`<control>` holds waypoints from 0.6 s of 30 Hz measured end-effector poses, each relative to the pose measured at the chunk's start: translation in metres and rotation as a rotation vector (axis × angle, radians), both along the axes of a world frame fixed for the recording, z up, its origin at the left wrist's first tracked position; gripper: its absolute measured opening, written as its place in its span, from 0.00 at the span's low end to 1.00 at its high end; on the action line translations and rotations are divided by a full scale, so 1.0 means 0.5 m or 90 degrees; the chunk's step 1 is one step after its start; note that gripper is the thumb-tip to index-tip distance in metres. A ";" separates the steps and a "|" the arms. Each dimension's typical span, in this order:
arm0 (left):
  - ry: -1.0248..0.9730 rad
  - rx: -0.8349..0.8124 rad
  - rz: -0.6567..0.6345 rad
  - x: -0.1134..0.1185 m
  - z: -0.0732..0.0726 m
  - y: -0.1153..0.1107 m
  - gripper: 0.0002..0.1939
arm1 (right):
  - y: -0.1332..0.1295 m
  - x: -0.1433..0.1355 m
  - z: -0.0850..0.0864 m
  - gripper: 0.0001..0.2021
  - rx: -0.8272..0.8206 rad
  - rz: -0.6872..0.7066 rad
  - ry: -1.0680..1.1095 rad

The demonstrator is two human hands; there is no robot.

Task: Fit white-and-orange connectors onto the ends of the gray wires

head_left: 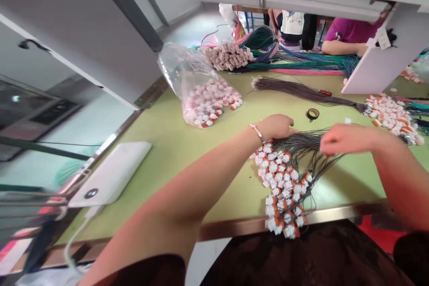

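A bundle of thin black wires (304,141) with white-and-orange connectors (279,174) on its ends lies at the table's front edge, some connectors hanging over it. My left hand (276,126) is closed around the wires just above the connectors, its fingertips partly hidden. To its right, my right hand (345,138) is slightly blurred, with curled fingers over the same wires. What is pinched in its fingers does not show clearly. Loose wires fan out beneath it.
Behind lie a roll of black tape (313,114), another dark wire bundle (301,91) and a red-handled tool (325,92). A clear bag of connectors (211,98) stands left, a white device (112,174) further left. More connectors (393,116) lie right. People sit beyond.
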State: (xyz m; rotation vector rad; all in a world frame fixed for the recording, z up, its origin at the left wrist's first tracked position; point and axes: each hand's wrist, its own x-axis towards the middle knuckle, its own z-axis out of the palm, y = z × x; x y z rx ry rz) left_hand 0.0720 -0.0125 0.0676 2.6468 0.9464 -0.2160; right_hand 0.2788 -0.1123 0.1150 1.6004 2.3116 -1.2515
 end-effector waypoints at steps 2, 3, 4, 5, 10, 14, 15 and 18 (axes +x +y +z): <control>0.060 0.007 -0.003 0.017 -0.012 -0.003 0.31 | -0.086 0.002 -0.051 0.12 -0.064 0.020 -0.002; 0.077 0.002 -0.005 0.020 -0.017 -0.003 0.32 | -0.123 0.000 -0.078 0.12 -0.097 -0.005 0.031; 0.089 -0.009 -0.007 0.022 -0.021 -0.004 0.34 | -0.153 -0.004 -0.104 0.14 -0.130 -0.069 0.081; 0.098 -0.025 -0.011 0.024 -0.024 -0.004 0.36 | -0.174 -0.009 -0.125 0.16 -0.150 -0.170 0.142; 0.150 -0.149 -0.026 0.029 -0.017 -0.028 0.43 | -0.178 -0.043 -0.164 0.17 -0.177 -0.517 0.385; 0.126 -0.188 -0.032 0.027 -0.004 -0.093 0.42 | -0.162 -0.077 -0.176 0.14 -0.146 -0.661 0.547; 0.114 -0.177 -0.020 0.027 -0.001 -0.112 0.42 | -0.163 -0.086 -0.184 0.14 -0.129 -0.682 0.599; 0.091 -0.136 0.025 0.034 0.003 -0.157 0.41 | -0.167 -0.112 -0.207 0.16 -0.080 -0.708 0.757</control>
